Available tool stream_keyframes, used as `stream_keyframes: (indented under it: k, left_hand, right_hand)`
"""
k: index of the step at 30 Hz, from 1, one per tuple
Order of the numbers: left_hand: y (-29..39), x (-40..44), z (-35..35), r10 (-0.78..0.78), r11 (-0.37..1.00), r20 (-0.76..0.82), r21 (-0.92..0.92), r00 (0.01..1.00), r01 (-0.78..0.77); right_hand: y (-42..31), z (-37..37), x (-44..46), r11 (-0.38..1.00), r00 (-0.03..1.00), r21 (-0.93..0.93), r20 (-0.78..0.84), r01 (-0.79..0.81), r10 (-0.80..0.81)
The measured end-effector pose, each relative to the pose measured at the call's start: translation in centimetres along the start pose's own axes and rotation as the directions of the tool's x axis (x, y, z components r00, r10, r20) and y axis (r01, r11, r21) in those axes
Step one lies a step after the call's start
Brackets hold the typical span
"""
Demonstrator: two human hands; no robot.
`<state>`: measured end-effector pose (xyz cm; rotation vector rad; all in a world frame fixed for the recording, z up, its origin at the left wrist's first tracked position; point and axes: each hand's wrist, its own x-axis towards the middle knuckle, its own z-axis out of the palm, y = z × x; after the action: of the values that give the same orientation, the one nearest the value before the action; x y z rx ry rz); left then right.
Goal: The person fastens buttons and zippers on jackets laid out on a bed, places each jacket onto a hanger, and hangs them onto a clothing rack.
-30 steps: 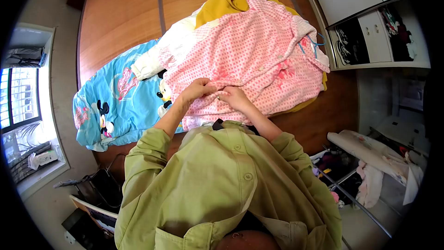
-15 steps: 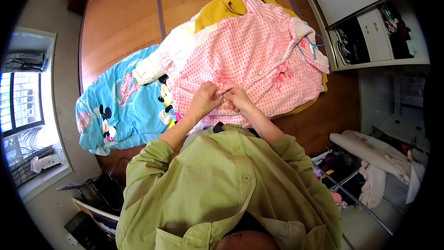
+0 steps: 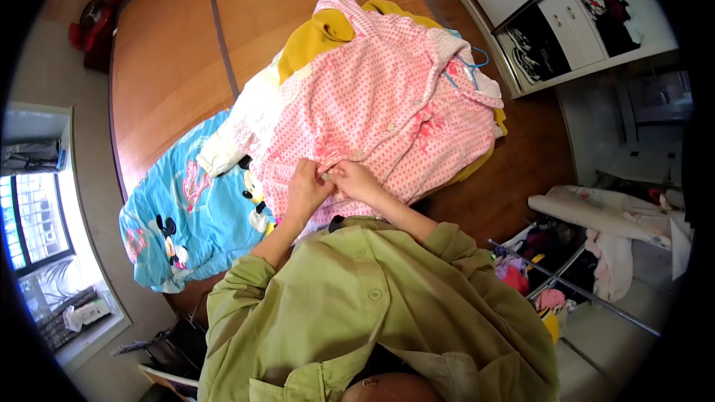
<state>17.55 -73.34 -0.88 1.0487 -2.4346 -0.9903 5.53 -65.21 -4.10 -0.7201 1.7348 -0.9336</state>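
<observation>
A pink dotted garment (image 3: 372, 82) lies spread over other clothes, with a blue hanger (image 3: 471, 64) at its upper right. Near its lower edge my left hand (image 3: 308, 187) pinches the pink fabric. My right hand (image 3: 356, 181) is closed on the same garment, its fingertips beside those of the left. A small pale thing, perhaps a button, shows between the fingertips. Mustard cloth (image 3: 305, 48) sticks out at the top, and white cloth (image 3: 253, 108) lies to the left. Under these is a blue cloth (image 3: 186, 208) with cartoon figures.
The clothes lie on a wide brown wooden surface (image 3: 160, 52). At the left is a window (image 3: 37, 216). White cabinet shelves (image 3: 570, 30) holding clothes stand at the upper right. A metal rail (image 3: 581, 290) and more clothes (image 3: 612, 264) are at the lower right.
The view has turned, so the garments appear lower and further left. Both hands remain close together at the pink garment's lower edge, and the left hand's fingers now point more upward.
</observation>
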Motion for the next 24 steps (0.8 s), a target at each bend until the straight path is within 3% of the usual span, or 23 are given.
stream_keyframes:
  k: [1,2,5,6,9,13,15,17,23,24]
  left_hand:
    - [-0.2,0.0,0.2,-0.001,1.0,0.003,0.005,1.0,0.001]
    - [-0.4,0.0,0.2,-0.004,1.0,0.006,0.01,1.0,0.004]
    - [-1.1,-0.2,0.6,0.0,1.0,-0.002,-0.001,1.0,0.0]
    - [-0.9,-0.2,0.4,-0.009,1.0,-0.002,-0.025,1.0,0.009]
    - [-1.0,-0.2,0.1,-0.01,0.999,-0.006,-0.034,1.0,0.01]
    - [-1.2,-0.2,-0.2,0.094,0.996,-0.026,0.015,0.995,-0.093]
    - [-0.8,-0.1,-0.6,0.184,0.983,-0.055,0.027,0.981,-0.182]
    - [-0.5,-0.2,-0.8,0.099,0.995,-0.004,0.003,0.995,-0.099]
    - [-0.9,-0.6,0.5,-0.015,0.995,-0.032,-0.1,0.999,0.012]
    - [-0.5,-0.5,0.5,0.055,0.998,-0.09,-0.018,0.994,-0.057]
  right_hand:
    - [0.3,0.2,0.4,0.992,0.997,-0.118,-0.052,0.052,-0.058]
    - [0.8,0.0,0.7,0.998,0.998,-0.039,0.025,-0.05,0.051]
    - [0.3,-0.3,0.5,0.981,0.999,-0.19,-0.001,0.044,-0.045]
    - [-0.8,-0.7,-0.2,0.895,0.993,-0.433,0.022,0.113,-0.114]
    - [-2.2,-0.7,-1.9,0.692,0.905,-0.651,-0.016,0.313,-0.424]
    - [-4.1,-0.6,-1.9,0.615,0.677,-0.508,-0.081,0.604,-0.732]
    - [-3.0,-0.3,-0.9,0.661,0.772,-0.519,-0.003,0.542,-0.636]
    - [-2.4,-0.5,-0.3,0.694,0.857,-0.551,0.077,0.462,-0.51]
    - [-2.1,-0.4,0.2,0.785,0.929,-0.525,0.036,0.33,-0.367]
    - [-2.9,-1.0,-0.5,0.809,0.933,-0.492,0.017,0.322,-0.361]
